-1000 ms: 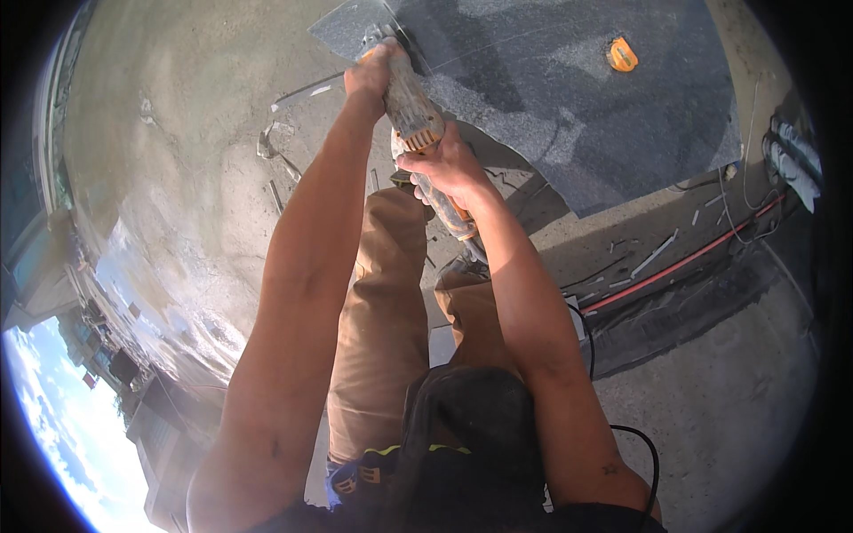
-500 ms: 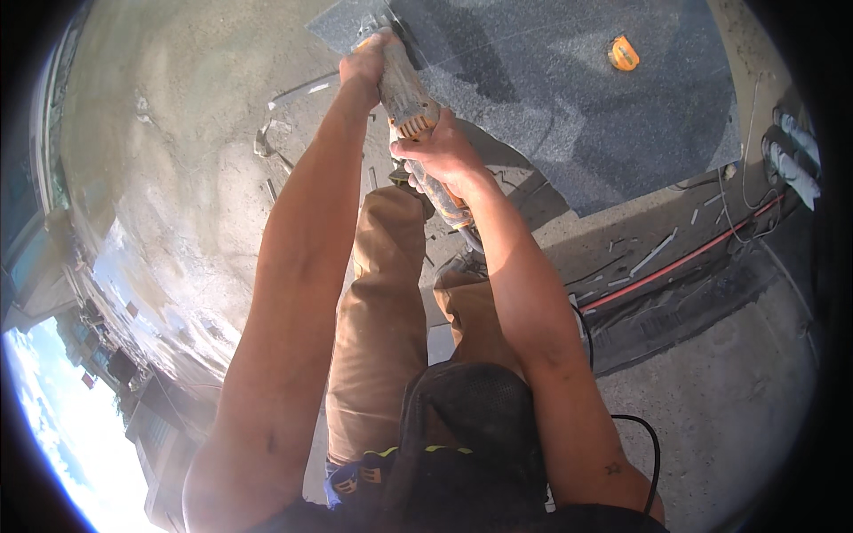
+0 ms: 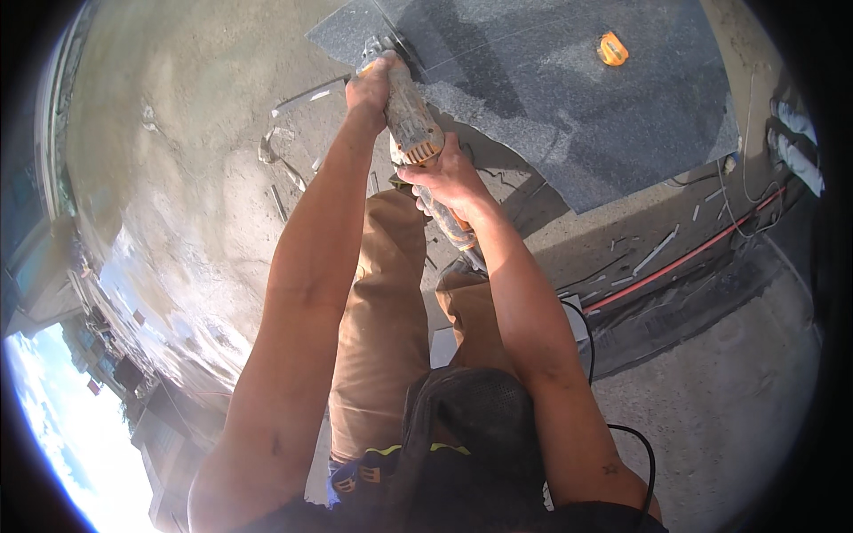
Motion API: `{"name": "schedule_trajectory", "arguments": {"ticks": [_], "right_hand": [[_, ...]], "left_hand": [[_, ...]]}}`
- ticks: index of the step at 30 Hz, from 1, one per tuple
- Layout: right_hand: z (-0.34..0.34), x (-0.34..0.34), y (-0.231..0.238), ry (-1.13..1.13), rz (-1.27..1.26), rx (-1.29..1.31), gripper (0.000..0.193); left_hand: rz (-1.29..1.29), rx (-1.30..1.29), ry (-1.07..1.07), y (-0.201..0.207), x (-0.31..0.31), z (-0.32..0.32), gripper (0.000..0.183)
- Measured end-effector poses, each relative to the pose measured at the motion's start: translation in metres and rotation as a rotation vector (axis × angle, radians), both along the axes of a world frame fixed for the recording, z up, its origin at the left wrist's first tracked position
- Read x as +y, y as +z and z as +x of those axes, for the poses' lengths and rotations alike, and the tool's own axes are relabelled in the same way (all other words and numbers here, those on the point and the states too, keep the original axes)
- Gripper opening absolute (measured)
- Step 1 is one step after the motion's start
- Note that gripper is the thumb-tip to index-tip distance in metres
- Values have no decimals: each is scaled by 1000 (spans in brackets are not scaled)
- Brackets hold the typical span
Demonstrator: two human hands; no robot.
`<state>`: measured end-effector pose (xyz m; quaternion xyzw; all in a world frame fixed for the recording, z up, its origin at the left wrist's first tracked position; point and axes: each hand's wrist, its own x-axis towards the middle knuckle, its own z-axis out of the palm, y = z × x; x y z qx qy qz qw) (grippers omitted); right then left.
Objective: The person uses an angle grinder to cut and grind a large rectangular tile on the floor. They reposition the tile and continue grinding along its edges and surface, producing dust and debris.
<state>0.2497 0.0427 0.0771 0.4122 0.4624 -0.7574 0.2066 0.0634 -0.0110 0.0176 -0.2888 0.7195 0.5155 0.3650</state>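
A large, dusty angle grinder point(image 3: 410, 120) with an orange vented collar is held in both my hands. My left hand point(image 3: 369, 89) is wrapped round its front end, close behind the metal head. My right hand point(image 3: 450, 178) grips the rear handle, fingers curled about it. The grinder's head lies at the near left edge of a dark grey speckled stone slab point(image 3: 533, 98); its disc is mostly hidden. A thin dark line runs across the slab just beyond the head. On the slab, farther right, sits an orange tape measure point(image 3: 612, 49).
A red hose point(image 3: 684, 258) and thin offcut strips point(image 3: 656, 250) lie on the ground at right. A black cable point(image 3: 651, 453) loops beside my right arm. Greyish shoes or trouser legs point(image 3: 795, 147) show at the far right. My knees in brown trousers point(image 3: 382, 329) are below the grinder.
Both hands and the grinder have shifted a little toward me, and more of the dark line beyond the head shows. The grip is the same.
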Motion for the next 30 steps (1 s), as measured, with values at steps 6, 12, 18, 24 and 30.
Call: {"name": "schedule_trajectory", "arguments": {"ticks": [6, 12, 18, 24, 30], "right_hand": [[4, -1, 1, -9, -22, -48, 65], [7, -2, 1, 7, -38, -68, 66], [9, 0, 8, -21, -80, -63, 67], [3, 0, 4, -34, -34, -18, 66], [-14, 3, -1, 4, 34, -34, 68]], "left_hand": [[19, 2, 26, 4, 1, 6, 63], [-21, -3, 33, 5, 1, 9, 62], [-44, -4, 41, 5, 2, 12, 64], [-42, 9, -8, 5, 3, 4, 72], [-57, 11, 18, -8, 5, -11, 72]]}}
